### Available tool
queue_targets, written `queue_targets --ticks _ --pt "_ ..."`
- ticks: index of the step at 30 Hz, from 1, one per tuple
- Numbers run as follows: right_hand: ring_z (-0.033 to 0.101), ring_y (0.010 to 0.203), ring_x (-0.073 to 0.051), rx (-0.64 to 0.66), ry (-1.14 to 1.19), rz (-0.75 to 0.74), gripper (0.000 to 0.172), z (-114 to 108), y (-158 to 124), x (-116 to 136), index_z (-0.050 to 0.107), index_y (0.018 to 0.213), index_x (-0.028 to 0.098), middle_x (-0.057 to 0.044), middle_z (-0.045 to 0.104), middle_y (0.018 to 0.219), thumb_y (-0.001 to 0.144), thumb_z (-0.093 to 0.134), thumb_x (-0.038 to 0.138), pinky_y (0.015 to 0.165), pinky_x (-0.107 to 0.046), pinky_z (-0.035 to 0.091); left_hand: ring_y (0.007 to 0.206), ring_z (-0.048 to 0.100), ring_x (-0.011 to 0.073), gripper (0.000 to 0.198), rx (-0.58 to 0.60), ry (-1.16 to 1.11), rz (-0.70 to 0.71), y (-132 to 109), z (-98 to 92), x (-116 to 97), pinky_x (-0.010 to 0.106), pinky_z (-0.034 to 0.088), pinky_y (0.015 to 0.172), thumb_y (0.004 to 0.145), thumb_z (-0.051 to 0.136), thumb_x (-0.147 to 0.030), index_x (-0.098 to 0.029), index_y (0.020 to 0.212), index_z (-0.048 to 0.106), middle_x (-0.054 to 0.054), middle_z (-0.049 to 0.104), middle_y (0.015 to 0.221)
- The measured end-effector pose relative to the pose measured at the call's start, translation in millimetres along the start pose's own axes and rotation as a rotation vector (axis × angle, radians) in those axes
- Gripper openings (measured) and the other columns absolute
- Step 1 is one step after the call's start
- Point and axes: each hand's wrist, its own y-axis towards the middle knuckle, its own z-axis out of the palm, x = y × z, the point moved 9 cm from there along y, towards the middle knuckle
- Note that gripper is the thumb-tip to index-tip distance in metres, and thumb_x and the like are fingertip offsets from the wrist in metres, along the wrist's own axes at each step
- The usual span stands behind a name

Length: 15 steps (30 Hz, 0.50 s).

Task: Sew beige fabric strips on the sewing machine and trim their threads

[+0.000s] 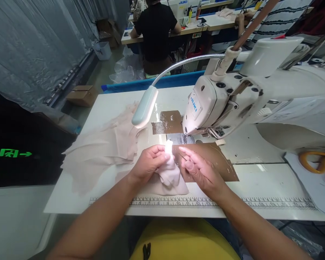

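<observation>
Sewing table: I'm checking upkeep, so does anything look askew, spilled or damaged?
Nothing looks spilled. The brown patches by the sewing machine lie askew to one another, with pale marks, perhaps wear or glare. The pale fabric pile on the left is uneven.

On the white bench (67, 204) before us, we see layered pale fabric (108, 144) spread to the left edge, a brown sheet (211, 159) with a smaller brown patch (170, 122) beyond it, a white sewing machine (289, 85) and white paper (300, 177) at right. The lower folds of a pinkish cloth (173, 183) rest just behind the front ruler strip (276, 204).
</observation>
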Motion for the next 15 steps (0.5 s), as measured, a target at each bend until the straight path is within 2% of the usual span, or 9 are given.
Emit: queue_targets --ticks 3,6,8,10,15 --pt "0.066 0.083 -0.02 -0.026 -0.017 -0.039 0.044 -4.3 -0.8 2.3 0.056 0.124 0.016 -0.007 0.07 0.093 0.094 0.036 0.041 0.077 -0.033 0.053 0.056 0.056 0.0074 0.026 0.02 0.016 0.004 -0.6 1.0 0.1 0.017 0.042 0.049 0.074 0.072 -0.033 -0.013 0.089 0.065 0.003 0.065 0.073" --pt "0.063 0.104 -0.023 -0.022 0.005 -0.046 0.038 -3.4 -0.7 2.3 0.063 0.118 0.017 -0.008 0.067 0.114 0.091 0.046 0.039 0.09 -0.035 0.05 0.056 0.056 0.0063 0.023 0.03 0.009 0.021 -1.4 1.7 -1.5 0.015 0.041 0.048 0.076 0.071 -0.031 -0.013 0.089 0.065 0.003 0.066 0.074" --pt "0.061 0.109 -0.024 -0.011 0.034 -0.014 0.037 -1.1 -0.4 -1.1 0.064 0.117 0.019 -0.008 0.066 0.118 0.089 0.05 0.038 0.093 -0.037 0.049 0.055 0.055 0.0059 0.021 0.038 0.006 0.027 -1.8 2.5 -2.1 0.014 0.04 0.048 0.077 0.071 -0.03 -0.014 0.088 0.065 0.002 0.066 0.073" --pt "0.063 0.105 -0.024 -0.007 0.057 0.014 0.036 0.6 -0.3 -3.7 0.064 0.115 0.019 -0.008 0.068 0.114 0.086 0.054 0.039 0.091 -0.038 0.051 0.053 0.054 0.0051 0.019 0.05 0.009 0.037 -1.9 3.4 -2.7 0.013 0.038 0.047 0.077 0.07 -0.029 -0.014 0.087 0.065 0.0 0.064 0.068" --pt "0.067 0.081 -0.022 0.013 0.124 0.056 0.029 3.8 0.2 -5.8 0.061 0.103 0.019 -0.006 0.07 0.091 0.083 0.057 0.039 0.076 -0.037 0.054 0.053 0.051 0.0033 0.017 0.062 0.013 0.061 -1.4 4.2 -3.4 0.012 0.036 0.048 0.078 0.07 -0.026 -0.014 0.089 0.065 -0.002 0.06 0.065"
